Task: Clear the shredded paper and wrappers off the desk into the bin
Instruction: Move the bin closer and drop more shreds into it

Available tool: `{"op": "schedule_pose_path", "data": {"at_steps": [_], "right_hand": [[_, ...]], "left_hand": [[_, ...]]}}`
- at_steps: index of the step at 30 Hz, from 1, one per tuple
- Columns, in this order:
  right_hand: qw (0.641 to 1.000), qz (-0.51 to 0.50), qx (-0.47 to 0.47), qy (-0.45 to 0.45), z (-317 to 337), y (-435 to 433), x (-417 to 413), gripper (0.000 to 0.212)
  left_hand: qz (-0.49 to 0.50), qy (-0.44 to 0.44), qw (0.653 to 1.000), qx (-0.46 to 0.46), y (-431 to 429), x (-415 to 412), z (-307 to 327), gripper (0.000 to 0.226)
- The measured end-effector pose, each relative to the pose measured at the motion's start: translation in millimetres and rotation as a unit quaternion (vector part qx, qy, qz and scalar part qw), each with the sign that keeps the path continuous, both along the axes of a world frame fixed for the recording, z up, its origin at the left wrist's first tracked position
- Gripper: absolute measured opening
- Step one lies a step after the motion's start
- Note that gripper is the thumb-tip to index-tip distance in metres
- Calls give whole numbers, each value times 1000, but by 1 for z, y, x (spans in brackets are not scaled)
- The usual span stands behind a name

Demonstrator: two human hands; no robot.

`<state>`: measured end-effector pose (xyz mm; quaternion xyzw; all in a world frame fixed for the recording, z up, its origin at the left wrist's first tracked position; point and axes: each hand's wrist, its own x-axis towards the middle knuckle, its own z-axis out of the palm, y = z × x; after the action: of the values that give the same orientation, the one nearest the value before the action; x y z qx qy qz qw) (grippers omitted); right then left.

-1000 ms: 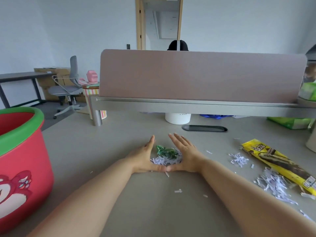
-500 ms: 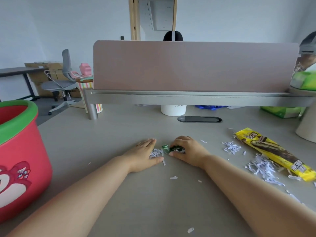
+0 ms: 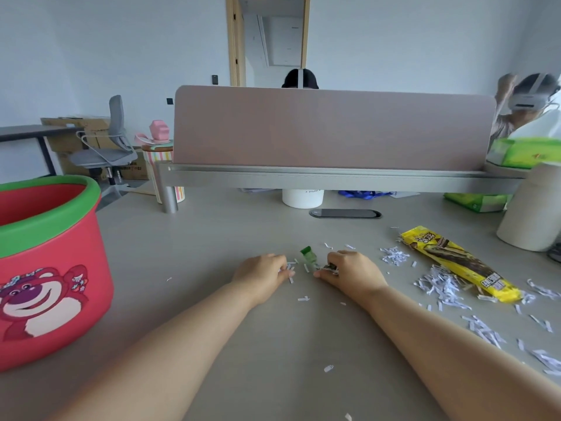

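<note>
My left hand (image 3: pixel 263 273) rests curled on the desk, its fingers closed over a few white paper shreds. My right hand (image 3: pixel 349 270) is curled beside it, fingertips pinching a dark-and-white scrap of wrapper with shreds. Between the two hands lies a small green wrapper (image 3: pixel 309 256), partly free on the desk. A long yellow snack wrapper (image 3: pixel 458 262) lies to the right among piles of shredded paper (image 3: pixel 440 285). The red bin (image 3: pixel 51 268) with a green rim and bear picture stands at the desk's left edge.
A pink divider panel (image 3: pixel 331 129) on a grey rail crosses the back of the desk. Behind it sits a white cup (image 3: pixel 302 198); a black cable slot (image 3: pixel 345 213) lies in front. A white cylinder (image 3: pixel 534 208) and green packs stand at right. People sit beyond the divider.
My hands went from cupped open around the pile to closed fists, then drew slightly apart. The green wrapper now shows between them, with loose shreds scattered around.
</note>
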<state>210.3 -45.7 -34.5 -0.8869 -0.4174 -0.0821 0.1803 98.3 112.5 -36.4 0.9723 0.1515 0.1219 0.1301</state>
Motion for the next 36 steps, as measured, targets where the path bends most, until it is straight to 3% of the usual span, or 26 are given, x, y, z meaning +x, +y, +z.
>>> {"op": "schedule_pose_path", "data": {"at_steps": [4, 8, 15, 26, 30, 36], "right_hand": [[1000, -17, 15, 12, 6, -7, -8, 38], [988, -27, 130, 80, 13, -10, -16, 43], [956, 4, 254, 147, 54, 12, -37, 43], [902, 143, 378, 151, 139, 89, -125, 46], [889, 188, 388, 154, 164, 129, -157, 43], [866, 251, 413, 132, 188, 182, -209, 46]], "left_hand": [[7, 12, 1000, 25, -6, -4, 5, 42], [33, -25, 999, -13, -9, -13, 8, 45], [56, -218, 966, -124, -7, -62, 48, 50], [50, -408, 911, -4, 24, -179, 197, 50], [124, -351, 928, 20, 80, -220, 205, 49], [183, -66, 980, -35, 132, -244, 178, 42]]}}
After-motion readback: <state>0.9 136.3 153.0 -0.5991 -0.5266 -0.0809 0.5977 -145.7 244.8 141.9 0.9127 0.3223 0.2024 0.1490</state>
